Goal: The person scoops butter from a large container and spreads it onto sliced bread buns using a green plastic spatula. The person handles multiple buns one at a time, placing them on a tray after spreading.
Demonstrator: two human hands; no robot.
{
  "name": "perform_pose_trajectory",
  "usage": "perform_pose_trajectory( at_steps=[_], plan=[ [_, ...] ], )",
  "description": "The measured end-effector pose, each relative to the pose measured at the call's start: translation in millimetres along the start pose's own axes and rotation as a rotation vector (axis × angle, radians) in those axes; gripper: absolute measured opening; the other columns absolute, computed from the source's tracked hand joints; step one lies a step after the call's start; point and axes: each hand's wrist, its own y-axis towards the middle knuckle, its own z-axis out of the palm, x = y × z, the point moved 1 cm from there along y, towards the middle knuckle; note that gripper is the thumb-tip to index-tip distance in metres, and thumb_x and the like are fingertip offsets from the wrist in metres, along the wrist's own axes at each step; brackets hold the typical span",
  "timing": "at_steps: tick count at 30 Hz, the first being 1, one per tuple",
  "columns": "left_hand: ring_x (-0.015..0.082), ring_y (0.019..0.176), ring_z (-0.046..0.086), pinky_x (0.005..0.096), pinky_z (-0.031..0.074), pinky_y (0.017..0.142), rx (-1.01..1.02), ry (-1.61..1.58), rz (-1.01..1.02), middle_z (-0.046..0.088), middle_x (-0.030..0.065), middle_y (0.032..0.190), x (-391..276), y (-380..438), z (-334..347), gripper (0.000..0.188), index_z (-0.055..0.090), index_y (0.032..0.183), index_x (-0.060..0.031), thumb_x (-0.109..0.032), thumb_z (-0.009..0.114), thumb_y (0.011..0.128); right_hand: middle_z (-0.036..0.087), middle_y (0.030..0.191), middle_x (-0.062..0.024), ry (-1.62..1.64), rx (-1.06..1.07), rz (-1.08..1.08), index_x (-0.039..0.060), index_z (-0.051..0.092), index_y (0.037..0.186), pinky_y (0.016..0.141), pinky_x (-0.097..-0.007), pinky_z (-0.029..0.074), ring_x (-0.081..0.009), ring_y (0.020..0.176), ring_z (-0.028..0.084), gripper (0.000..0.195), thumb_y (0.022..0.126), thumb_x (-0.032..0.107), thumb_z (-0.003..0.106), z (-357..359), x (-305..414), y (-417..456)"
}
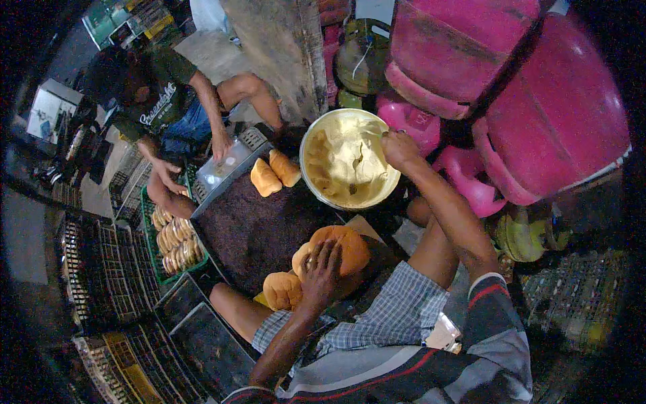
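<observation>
My right hand (398,149) is closed around a tool at the right rim of a white bucket (304,174); the tool's end reaches into the pale yellow cream (353,151). My left hand (323,265) rests with its fingers spread on a bread roll (348,247) near my lap, and I cannot tell whether it grips it. Another bread roll (282,291) lies to the left of that hand. Two elongated rolls (266,178) sit on the dark work surface (247,232), just left of the bucket.
A person (171,111) sits across at the upper left, with hands at a grey box (222,169). Beside them stands a green crate (151,242) of packed rolls. Stacked crates (111,267) line the left. Gas cylinders (361,55) and large pink containers (454,50) stand behind the bucket.
</observation>
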Motion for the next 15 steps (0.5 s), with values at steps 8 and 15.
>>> perform_pose_trajectory(
  at_steps=[8,15],
  plan=[
    [0.0413,0.152,0.015,0.0644,0.01,0.118,0.248,0.338,-0.007,0.021,0.021,0.162,1,-41,-13,0.073,0.04,0.151,-0.0117,-0.035,0.066,0.087,0.063,0.127,-0.0237,0.07,0.191,-0.133,0.006,0.063,0.126,0.097,-0.0477,0.05,-0.0356,0.119,0.061,0.042,0.1,0.035,0.047,198,33,26],
    [0.0438,0.145,0.029,0.0666,0.022,0.113,0.053,0.487,0.113,0.034,0.0218,0.154,21,38,43,0.071,0.034,0.154,-0.0162,-0.026,0.059,0.088,0.073,0.096,-0.0172,0.194,0.36,-0.14,0.0066,0.074,0.098,0.08,-0.0463,0.056,-0.0377,0.091,0.07,0.026,0.076,0.017,0.065,82,28,19]
  ],
)
